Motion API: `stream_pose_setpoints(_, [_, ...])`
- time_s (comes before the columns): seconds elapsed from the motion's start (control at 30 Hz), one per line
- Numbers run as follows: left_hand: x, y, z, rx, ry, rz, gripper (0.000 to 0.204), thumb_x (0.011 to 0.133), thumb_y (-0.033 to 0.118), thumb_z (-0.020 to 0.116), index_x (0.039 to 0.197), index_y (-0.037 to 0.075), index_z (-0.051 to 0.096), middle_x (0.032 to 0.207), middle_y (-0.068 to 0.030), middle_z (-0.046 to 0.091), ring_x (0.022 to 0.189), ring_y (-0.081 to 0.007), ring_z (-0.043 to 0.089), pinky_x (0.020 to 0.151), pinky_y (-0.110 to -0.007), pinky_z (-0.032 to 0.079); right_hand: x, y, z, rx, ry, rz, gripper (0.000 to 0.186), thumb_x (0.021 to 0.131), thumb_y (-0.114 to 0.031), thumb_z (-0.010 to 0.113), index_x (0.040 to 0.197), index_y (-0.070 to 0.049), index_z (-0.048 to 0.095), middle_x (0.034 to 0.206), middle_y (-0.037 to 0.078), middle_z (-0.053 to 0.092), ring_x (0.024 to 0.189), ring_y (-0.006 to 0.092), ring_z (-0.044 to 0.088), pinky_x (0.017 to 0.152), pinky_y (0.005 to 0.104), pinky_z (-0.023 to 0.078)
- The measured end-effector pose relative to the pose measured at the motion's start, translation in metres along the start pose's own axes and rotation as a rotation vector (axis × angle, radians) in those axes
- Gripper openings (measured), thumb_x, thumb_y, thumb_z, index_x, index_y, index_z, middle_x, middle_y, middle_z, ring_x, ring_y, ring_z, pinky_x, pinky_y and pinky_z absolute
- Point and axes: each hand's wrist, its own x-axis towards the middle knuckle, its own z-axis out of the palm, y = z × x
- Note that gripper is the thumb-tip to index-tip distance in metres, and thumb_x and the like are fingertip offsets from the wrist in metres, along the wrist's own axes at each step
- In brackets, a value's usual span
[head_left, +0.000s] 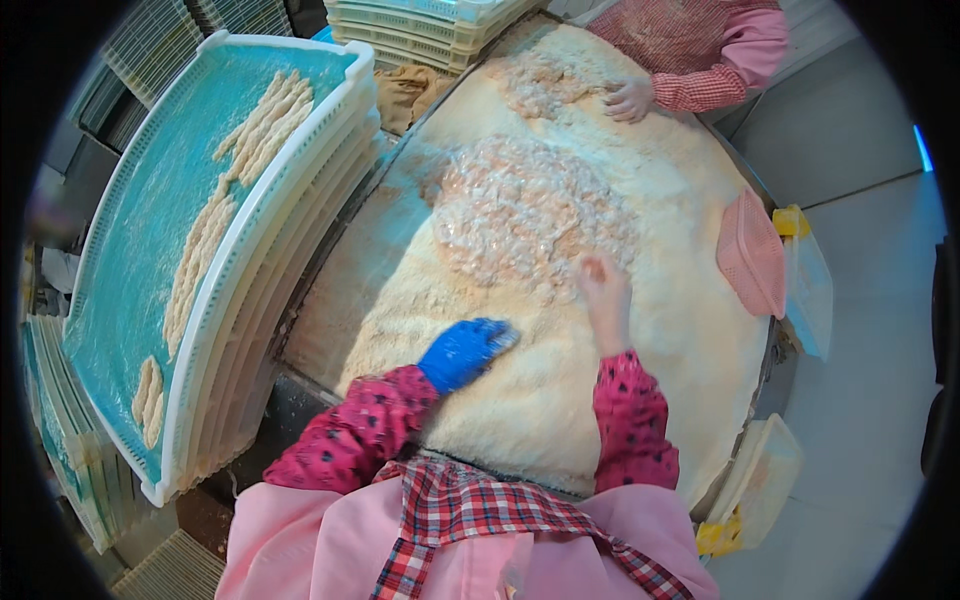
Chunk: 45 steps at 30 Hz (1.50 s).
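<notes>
My left hand [465,353], in a blue glove, lies low over the pale breadcrumbs [560,400], its fingers stretched toward the right and their tips dusted with crumbs. At the near right edge of a heap of wet, pinkish raw meat pieces [530,215] is my right hand [603,285]. It looks bare, and its fingers are bent and smeared by motion, so whether they grip a piece of meat is not clear. The crumbs spread around the heap over the whole worktable.
At left stands a stack of white trays [290,230]; the top one, lined with blue film, holds crumbed strips [200,255]. A co-worker's hand [630,100] rests on the crumbs at far right. A pink basket [752,255] and plastic tubs [755,480] sit along the right edge.
</notes>
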Motion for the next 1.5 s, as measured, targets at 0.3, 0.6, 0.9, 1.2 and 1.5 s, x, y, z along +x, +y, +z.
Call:
stream_pose_setpoints(0.3, [-0.004, 0.003, -0.009, -0.108, -0.02, -0.09, 0.035, 0.077, 0.016, 0.062, 0.112, 0.014, 0.057, 0.105, -0.0113, 0.058, 0.094, -0.03, 0.056, 0.079, -0.039, 0.046, 0.072, 0.024, 0.016, 0.058, 0.103, 0.105, 0.025, 0.07, -0.012, 0.066, 0.092, -0.004, 0.058, 0.077, 0.007, 0.061, 0.071, 0.0175, 0.058, 0.066, 0.0294, 0.047])
stream_pose_setpoints(0.6, [-0.014, -0.017, -0.04, -0.603, 0.335, -0.619, 0.028, 0.083, 0.014, 0.061, 0.11, 0.004, 0.059, 0.1, -0.0108, 0.063, 0.094, -0.0212, 0.061, 0.081, -0.029, 0.046, -0.043, -0.012, -0.052, 0.073, -0.62, -0.096, 0.029, 0.075, -0.012, 0.066, 0.103, -0.005, 0.061, 0.091, 0.006, 0.061, 0.086, 0.017, 0.058, 0.078, 0.0291, 0.045])
stream_pose_setpoints(0.9, [-0.015, -0.035, -0.076, -0.405, 0.074, 0.007, 0.031, 0.074, -0.004, 0.054, 0.101, 0.007, 0.064, 0.116, -0.0134, 0.058, 0.108, -0.0324, 0.053, 0.092, -0.038, 0.042, -0.121, 0.008, 0.014, -0.307, -0.351, -0.382, 0.038, 0.08, -0.019, 0.062, 0.114, -0.005, 0.054, 0.103, 0.011, 0.059, 0.094, 0.0274, 0.057, 0.087, 0.0378, 0.042])
stream_pose_setpoints(1.2, [-0.015, 0.004, -0.029, 0.068, 0.084, -0.093, 0.028, 0.078, 0.029, 0.063, 0.098, 0.01, 0.063, 0.083, -0.0113, 0.059, 0.076, -0.0313, 0.056, 0.068, -0.042, 0.045, -0.126, 0.006, -0.023, -0.111, -0.333, -0.088, 0.039, 0.078, -0.014, 0.061, 0.115, -0.006, 0.056, 0.103, 0.015, 0.059, 0.097, 0.0305, 0.055, 0.087, 0.0385, 0.042])
stream_pose_setpoints(1.5, [-0.014, 0.006, -0.035, -1.189, 0.322, -0.602, 0.015, 0.087, 0.017, 0.06, 0.094, 0.004, 0.059, 0.093, -0.0066, 0.06, 0.087, -0.0178, 0.061, 0.075, -0.029, 0.047, -0.121, -0.007, 0.013, 0.453, -0.109, 0.202, 0.041, 0.076, -0.012, 0.063, 0.116, -0.009, 0.056, 0.104, 0.014, 0.06, 0.098, 0.0302, 0.055, 0.087, 0.0385, 0.042])
